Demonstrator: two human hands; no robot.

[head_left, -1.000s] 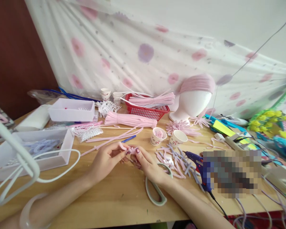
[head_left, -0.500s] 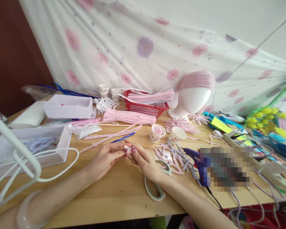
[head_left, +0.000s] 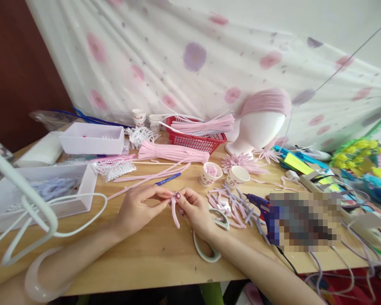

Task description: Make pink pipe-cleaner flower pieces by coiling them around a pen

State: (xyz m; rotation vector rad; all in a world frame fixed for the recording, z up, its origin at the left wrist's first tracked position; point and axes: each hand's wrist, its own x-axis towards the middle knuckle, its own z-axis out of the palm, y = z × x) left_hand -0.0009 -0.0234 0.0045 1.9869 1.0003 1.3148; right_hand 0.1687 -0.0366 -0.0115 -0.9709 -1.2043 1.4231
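Note:
My left hand (head_left: 139, 209) and my right hand (head_left: 193, 207) meet fingertip to fingertip over the wooden table (head_left: 139, 258). Together they pinch a short pink pipe cleaner piece (head_left: 174, 210), whose free end hangs down between them. Both hands are closed on it. A pale bangle (head_left: 38, 279) sits on my left wrist. Under my right wrist lie scissors with pale green handles (head_left: 208, 245). Just right of my right hand is a pile of cut pink and lilac pipe cleaner pieces (head_left: 233, 205).
Two paper cups (head_left: 224, 174) stand behind the hands. A blue glue gun (head_left: 257, 203) lies right. A red basket (head_left: 195, 140) and pink pipe cleaner bundle (head_left: 171, 152) sit further back, by a foam head (head_left: 260, 127). White trays (head_left: 41, 190) are left.
The pink piece, curled up small between the fingertips before, now hangs straight down between my hands. Both hands have stayed in about the same place.

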